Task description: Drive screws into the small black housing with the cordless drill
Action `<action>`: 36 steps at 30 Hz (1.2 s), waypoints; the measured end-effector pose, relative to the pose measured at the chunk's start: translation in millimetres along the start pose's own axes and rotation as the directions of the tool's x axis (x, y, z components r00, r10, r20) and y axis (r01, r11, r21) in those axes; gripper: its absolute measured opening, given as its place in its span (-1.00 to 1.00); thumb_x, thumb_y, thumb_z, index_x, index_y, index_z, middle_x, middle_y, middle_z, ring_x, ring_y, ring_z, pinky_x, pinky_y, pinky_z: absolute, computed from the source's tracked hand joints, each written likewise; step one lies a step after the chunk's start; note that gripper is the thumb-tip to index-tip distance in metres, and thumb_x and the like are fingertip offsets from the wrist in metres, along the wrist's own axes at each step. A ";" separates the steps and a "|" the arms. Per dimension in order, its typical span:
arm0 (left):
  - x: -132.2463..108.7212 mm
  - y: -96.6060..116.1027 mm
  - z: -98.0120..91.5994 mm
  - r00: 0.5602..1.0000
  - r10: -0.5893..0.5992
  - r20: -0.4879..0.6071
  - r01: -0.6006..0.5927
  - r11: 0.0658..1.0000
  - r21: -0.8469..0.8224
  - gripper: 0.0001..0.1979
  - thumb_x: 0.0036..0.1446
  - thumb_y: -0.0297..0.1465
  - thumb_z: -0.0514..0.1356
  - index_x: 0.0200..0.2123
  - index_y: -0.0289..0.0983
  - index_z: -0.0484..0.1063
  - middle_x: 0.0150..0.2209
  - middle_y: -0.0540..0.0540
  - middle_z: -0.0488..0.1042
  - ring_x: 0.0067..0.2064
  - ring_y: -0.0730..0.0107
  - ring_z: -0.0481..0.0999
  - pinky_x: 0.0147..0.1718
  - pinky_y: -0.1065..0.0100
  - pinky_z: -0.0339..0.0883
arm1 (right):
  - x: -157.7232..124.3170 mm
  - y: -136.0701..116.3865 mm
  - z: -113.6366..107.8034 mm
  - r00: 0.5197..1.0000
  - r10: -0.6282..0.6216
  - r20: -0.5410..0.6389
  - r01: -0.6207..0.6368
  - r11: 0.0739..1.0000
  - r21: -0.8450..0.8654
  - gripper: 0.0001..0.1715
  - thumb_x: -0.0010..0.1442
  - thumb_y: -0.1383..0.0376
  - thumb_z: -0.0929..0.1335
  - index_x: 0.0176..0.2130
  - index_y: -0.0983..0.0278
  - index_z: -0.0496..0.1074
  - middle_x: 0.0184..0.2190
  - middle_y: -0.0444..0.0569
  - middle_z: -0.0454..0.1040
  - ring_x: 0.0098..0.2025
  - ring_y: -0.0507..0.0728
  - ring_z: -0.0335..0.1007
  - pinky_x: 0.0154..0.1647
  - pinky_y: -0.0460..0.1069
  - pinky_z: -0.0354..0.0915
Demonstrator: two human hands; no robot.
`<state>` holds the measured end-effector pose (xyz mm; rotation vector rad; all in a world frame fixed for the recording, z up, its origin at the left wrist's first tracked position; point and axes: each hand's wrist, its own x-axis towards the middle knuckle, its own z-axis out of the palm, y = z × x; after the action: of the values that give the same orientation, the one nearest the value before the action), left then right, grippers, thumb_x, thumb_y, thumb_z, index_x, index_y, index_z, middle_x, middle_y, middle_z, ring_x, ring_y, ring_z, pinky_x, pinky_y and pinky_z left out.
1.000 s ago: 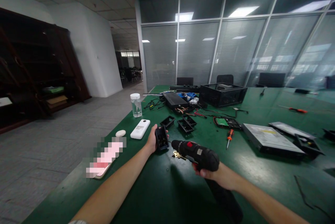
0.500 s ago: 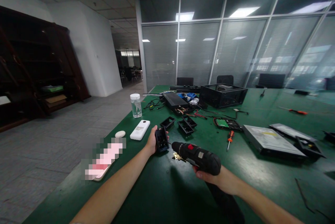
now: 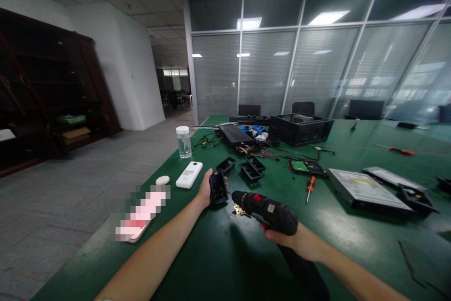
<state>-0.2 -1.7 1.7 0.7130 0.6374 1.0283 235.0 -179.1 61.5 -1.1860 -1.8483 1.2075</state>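
Note:
My left hand [image 3: 205, 191] is closed around a black open-topped plastic frame [image 3: 219, 189], tilted with its hollow side toward me. In my right hand [image 3: 282, 239] is a black cordless drill [image 3: 265, 209] with a red switch, gripped by its handle. The drill's nose points left at the frame's right side; whether the bit touches it, I cannot tell. Small brass-coloured metal pieces [image 3: 240, 211] show on the table just under the drill's nose. Beyond my left hand lie similar black frames [image 3: 251, 170].
On the green table [image 3: 197, 254] are a white power bank [image 3: 189, 175], a clear jar [image 3: 183, 142], a pixelated pink item [image 3: 144, 214], an orange screwdriver [image 3: 310, 186], a hard drive [image 3: 305, 166] and a flat silver drive [image 3: 366, 190]. Farther back stands a black computer case [image 3: 301, 128].
Almost nothing differs. The whole view has shifted very slightly, and both hands keep their hold on the frame and the drill.

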 end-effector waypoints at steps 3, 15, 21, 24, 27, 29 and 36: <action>-0.3 0.0 0.1 1.000 0.000 -0.009 0.000 1.000 -0.004 -0.48 0.09 -0.02 0.01 -0.32 -0.39 0.44 -0.38 -0.26 0.52 -0.36 0.15 0.54 -0.38 0.20 0.40 | -0.2 -0.2 -0.4 1.000 -0.010 0.012 0.010 1.000 0.013 -0.66 0.07 0.07 0.38 -0.29 0.28 0.35 -0.39 -0.10 0.35 -0.34 0.11 0.27 -0.31 0.00 0.29; 0.5 -0.5 -2.5 1.000 -0.015 0.012 0.015 0.999 0.035 -0.42 0.10 0.01 -0.03 -0.29 -0.42 0.45 -0.42 -0.28 0.52 -0.41 0.17 0.53 -0.39 0.22 0.38 | 2.1 1.8 -2.3 0.998 -0.022 0.051 0.023 1.000 -0.012 -0.70 0.05 0.13 0.40 -0.31 0.30 0.36 -0.41 -0.11 0.35 -0.38 0.08 0.26 -0.37 -0.04 0.27; 0.5 -0.5 -0.6 0.999 -0.030 -0.011 0.030 1.000 0.008 -0.42 0.09 0.01 -0.02 -0.28 -0.42 0.46 -0.44 -0.27 0.52 -0.41 0.17 0.53 -0.41 0.23 0.38 | 0.2 -2.9 -2.9 0.997 -0.007 0.071 0.006 1.000 0.013 -0.66 0.03 0.13 0.40 -0.25 0.31 0.41 -0.32 -0.03 0.44 -0.27 0.16 0.36 -0.24 0.04 0.32; 0.5 -0.5 0.9 0.999 -0.030 -0.040 0.029 0.999 -0.024 -0.44 0.10 -0.01 -0.02 -0.30 -0.42 0.46 -0.46 -0.24 0.51 -0.44 0.21 0.52 -0.44 0.26 0.37 | -0.7 -1.5 -2.7 0.996 -0.016 0.082 0.011 0.998 0.064 -0.54 0.02 0.14 0.42 -0.10 0.28 0.37 -0.20 0.01 0.46 -0.15 0.21 0.38 -0.16 0.09 0.33; 0.6 -0.5 0.3 1.000 -0.016 -0.020 0.016 1.000 -0.003 -0.44 0.10 0.00 -0.03 -0.31 -0.41 0.46 -0.46 -0.25 0.51 -0.45 0.21 0.52 -0.45 0.26 0.37 | -0.4 -0.7 -4.0 0.994 -0.016 0.111 0.007 0.997 0.082 -0.53 0.01 0.13 0.43 -0.12 0.29 0.38 -0.20 0.03 0.47 -0.13 0.22 0.39 -0.12 0.11 0.34; 0.6 -0.6 -0.8 1.000 -0.015 0.000 0.015 1.000 0.021 -0.42 0.10 0.01 -0.03 -0.31 -0.42 0.46 -0.44 -0.26 0.52 -0.44 0.19 0.52 -0.44 0.24 0.37 | 0.2 -0.8 -5.6 0.993 -0.019 0.119 0.010 0.997 0.074 -0.57 0.01 0.11 0.43 -0.18 0.30 0.40 -0.22 0.03 0.48 -0.15 0.21 0.39 -0.12 0.11 0.34; 0.8 -0.9 -1.0 1.000 0.005 -0.003 -0.005 1.000 0.027 -0.42 0.09 0.01 -0.02 -0.31 -0.42 0.47 -0.41 -0.27 0.52 -0.41 0.18 0.53 -0.42 0.24 0.38 | 0.2 1.0 -6.4 0.989 0.004 0.146 -0.014 0.998 0.067 -0.60 0.04 0.14 0.42 -0.18 0.33 0.40 -0.26 0.01 0.46 -0.21 0.17 0.38 -0.16 0.07 0.33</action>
<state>-0.1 -1.0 0.3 0.7373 0.6540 1.0274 240.7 -176.5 63.1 -1.0960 -1.8925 1.3832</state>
